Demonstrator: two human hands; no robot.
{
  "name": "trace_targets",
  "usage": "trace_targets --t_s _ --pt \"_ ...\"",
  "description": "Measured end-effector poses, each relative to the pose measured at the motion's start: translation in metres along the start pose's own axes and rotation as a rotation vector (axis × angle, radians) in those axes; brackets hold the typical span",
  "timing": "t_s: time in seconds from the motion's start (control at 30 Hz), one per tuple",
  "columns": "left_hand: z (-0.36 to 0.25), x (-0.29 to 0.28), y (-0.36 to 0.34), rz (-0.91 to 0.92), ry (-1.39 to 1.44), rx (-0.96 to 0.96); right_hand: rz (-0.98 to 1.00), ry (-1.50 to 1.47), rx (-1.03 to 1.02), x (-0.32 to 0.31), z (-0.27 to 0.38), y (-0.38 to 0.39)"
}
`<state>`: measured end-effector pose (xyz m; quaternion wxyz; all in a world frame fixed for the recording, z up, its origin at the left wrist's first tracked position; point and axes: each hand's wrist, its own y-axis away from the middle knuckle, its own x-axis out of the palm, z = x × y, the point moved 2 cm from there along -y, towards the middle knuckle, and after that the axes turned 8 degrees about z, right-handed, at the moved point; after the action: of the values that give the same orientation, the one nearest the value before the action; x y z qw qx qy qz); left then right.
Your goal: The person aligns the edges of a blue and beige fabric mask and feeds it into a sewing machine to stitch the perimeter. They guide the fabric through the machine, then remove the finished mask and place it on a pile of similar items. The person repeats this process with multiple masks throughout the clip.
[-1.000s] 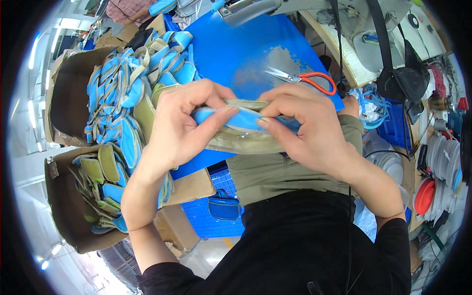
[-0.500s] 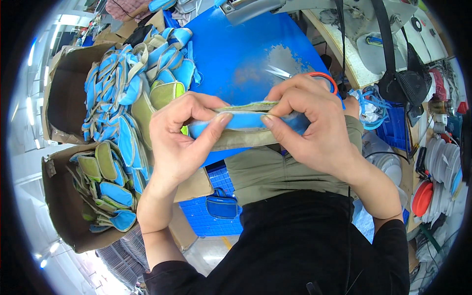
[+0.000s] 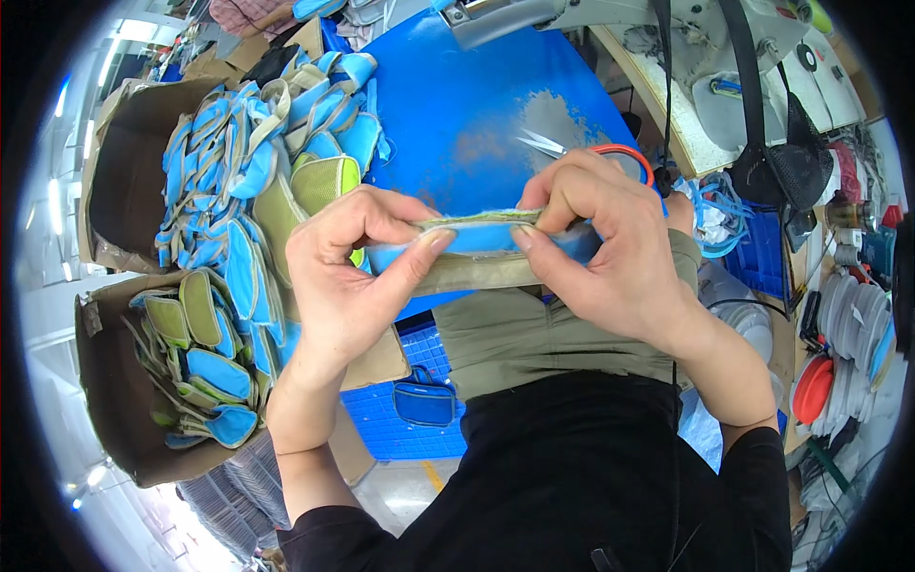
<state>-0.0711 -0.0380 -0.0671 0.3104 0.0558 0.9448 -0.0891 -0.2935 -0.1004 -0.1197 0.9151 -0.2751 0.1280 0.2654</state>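
Note:
Between my two hands is a blue fabric piece (image 3: 481,238) with khaki edging and a fuzzy greenish upper edge, stretched out lengthwise. My left hand (image 3: 348,262) pinches its left part between thumb and fingers. At the other end my right hand (image 3: 610,243) grips it the same way, thumb in front and fingers behind. A khaki band of the same piece hangs below the blue part. Just beyond my right hand lie scissors (image 3: 545,145) with red-orange handles, partly hidden by that hand.
A worn blue tabletop (image 3: 448,114) spreads beyond my hands. To the left, blue and khaki sewn pieces (image 3: 214,172) are heaped beside cardboard boxes; the lower box (image 3: 124,419) holds several pouches. A sewing machine (image 3: 534,19) stands at the back, with blue crates (image 3: 405,429) below.
The layers along the piece's upper edge are pressed closer together. Both hands keep their pinch, and the whole view has shifted slightly.

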Motion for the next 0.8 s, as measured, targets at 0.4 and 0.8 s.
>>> trace_targets --t_s 0.4,0.8 --pt "-0.014 -0.011 -0.002 -0.005 0.009 -0.005 0.094 -0.187 0.171 -0.007 0.014 -0.004" --pt "-0.034 -0.067 -0.071 0.349 0.091 -0.141 0.443 -0.542 0.454 -0.03 0.038 -0.051"
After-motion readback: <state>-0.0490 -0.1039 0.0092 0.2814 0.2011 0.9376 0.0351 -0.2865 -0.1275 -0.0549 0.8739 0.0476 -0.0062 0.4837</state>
